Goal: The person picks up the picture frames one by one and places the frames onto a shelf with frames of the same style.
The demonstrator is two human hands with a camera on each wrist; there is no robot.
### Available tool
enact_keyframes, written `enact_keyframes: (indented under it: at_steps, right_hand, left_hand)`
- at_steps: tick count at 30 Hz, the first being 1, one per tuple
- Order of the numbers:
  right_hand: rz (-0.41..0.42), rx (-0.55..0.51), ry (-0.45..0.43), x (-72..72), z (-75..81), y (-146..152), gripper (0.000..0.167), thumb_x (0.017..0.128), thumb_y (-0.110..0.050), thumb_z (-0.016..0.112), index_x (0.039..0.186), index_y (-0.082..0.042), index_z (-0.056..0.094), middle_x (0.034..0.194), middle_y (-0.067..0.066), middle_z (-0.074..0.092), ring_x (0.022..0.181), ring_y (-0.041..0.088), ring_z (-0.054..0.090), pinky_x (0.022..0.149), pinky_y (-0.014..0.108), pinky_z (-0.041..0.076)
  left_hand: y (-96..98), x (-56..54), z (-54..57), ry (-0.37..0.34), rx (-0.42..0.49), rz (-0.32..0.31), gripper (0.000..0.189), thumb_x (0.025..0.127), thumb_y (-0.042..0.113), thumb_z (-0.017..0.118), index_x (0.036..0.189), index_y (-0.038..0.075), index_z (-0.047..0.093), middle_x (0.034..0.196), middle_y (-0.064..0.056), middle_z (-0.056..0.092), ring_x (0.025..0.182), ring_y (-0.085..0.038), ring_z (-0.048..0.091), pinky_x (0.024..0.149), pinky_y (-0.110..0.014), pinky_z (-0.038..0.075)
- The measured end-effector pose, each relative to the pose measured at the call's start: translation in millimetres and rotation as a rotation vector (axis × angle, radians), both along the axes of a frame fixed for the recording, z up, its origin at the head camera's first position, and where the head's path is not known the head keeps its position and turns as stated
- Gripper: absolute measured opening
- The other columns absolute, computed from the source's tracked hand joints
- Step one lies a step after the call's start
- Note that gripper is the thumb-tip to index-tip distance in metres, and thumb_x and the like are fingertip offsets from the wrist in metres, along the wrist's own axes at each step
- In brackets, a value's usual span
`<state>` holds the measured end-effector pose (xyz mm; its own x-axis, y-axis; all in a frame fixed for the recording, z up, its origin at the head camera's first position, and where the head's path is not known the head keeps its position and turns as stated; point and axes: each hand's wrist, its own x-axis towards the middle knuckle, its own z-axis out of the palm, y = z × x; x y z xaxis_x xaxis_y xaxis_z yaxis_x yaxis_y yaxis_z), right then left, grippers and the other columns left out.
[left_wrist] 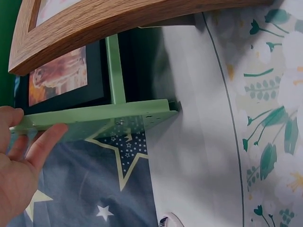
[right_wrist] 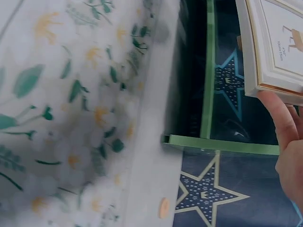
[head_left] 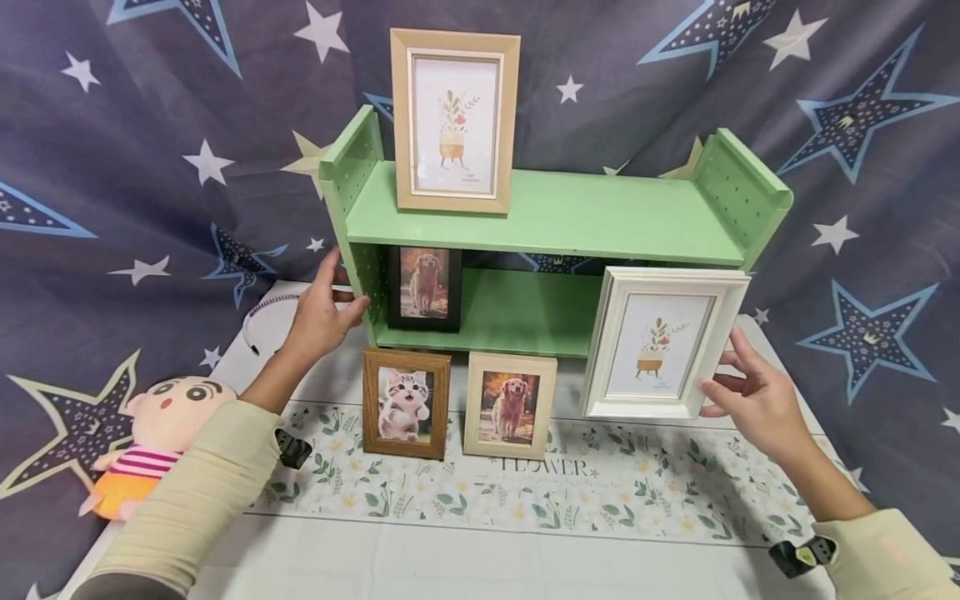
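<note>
My left hand [head_left: 318,312] grips the left side panel of a green two-tier shelf [head_left: 600,208], thumb on its front edge; the left wrist view shows fingers [left_wrist: 45,144] against that panel. On the right, my right hand [head_left: 761,400] holds a white picture frame [head_left: 663,342] with a potted-plant print by its right side. That frame is in front of the shelf's lower right part, slightly tilted. A beige frame [head_left: 453,125] with a similar print stands on the top tier at left. A black frame [head_left: 423,287] with a dog picture stands on the lower tier at left.
In front of the shelf stand a brown wooden frame [head_left: 405,404] with a kitten picture and a pale wooden frame [head_left: 510,406] with a dog picture. A plush doll [head_left: 161,442] sits at the left. A floral runner [head_left: 600,500] crosses the white table; a star-patterned cloth [head_left: 247,125] hangs behind.
</note>
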<state>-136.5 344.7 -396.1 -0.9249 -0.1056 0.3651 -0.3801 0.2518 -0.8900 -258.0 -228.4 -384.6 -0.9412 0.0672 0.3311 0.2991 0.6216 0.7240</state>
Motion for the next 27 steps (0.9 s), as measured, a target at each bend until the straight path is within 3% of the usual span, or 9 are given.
enact_keyframes:
  at_steps: [7, 17, 27]
  right_hand:
    - [0.052, -0.084, 0.036, -5.1, 11.1, -2.0, 0.091, 0.087, 0.027, 0.058, 0.161, -0.016, 0.027, 0.114, -0.014, 0.070, 0.095, -0.001, 0.074, 0.055, 0.026, 0.063]
    - [0.032, -0.024, 0.039, -5.7, 23.4, -6.9, 0.093, 0.085, 0.027, 0.060, 0.161, -0.018, 0.029, 0.114, -0.015, 0.069, 0.094, -0.003, 0.073, 0.053, 0.026, 0.063]
    - [0.036, -0.036, 0.045, -9.7, 34.6, -11.1, 0.094, 0.084, 0.028, 0.060, 0.160, -0.019, 0.031, 0.113, -0.016, 0.070, 0.094, -0.003, 0.073, 0.053, 0.026, 0.062]
  left_hand:
    - [-0.2, 0.1, 0.1, -0.004, 0.029, -0.011, 0.087, 0.096, 0.006, 0.067, 0.165, 0.024, 0.015, 0.128, -0.024, 0.059, 0.110, -0.044, 0.068, 0.066, -0.016, 0.063]
    - [-0.9, -0.5, -0.2, -0.012, 0.045, -0.014, 0.088, 0.096, 0.005, 0.067, 0.164, 0.023, 0.015, 0.128, -0.024, 0.058, 0.111, -0.044, 0.068, 0.065, -0.015, 0.063]
    - [-0.4, -0.1, -1.3, -0.004, 0.053, -0.020, 0.088, 0.096, 0.005, 0.066, 0.164, 0.025, 0.015, 0.128, -0.024, 0.058, 0.111, -0.044, 0.068, 0.065, -0.016, 0.063]
